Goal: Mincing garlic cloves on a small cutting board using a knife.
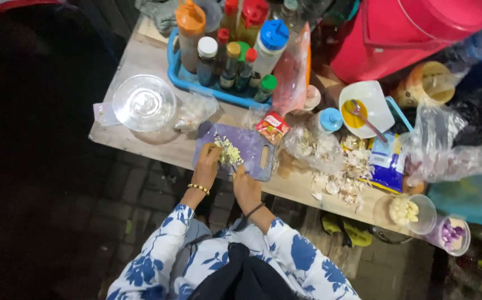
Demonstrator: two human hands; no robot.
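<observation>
2 hands work at the near edge of a wooden table (141,61), over a purple cutting board (249,145) that lies close to that edge, one corner just reaching it. The left hand (207,162), with a bead bracelet at the wrist, rests curled on the board beside a pile of chopped garlic (229,151), fingertips touching it. The right hand (246,188) is clenched as if around a handle, but what it grasps is too small and hidden to make out. Bare tabletop lies left of the board, up to a clear glass bowl (143,103). To the right, garlic skins (344,178) and plastic bags crowd the surface, and a cup of peeled cloves (405,211) overhangs the table edge. A blue tray (177,75) of sauce bottles fills the back. The area left of the table is dark.
</observation>
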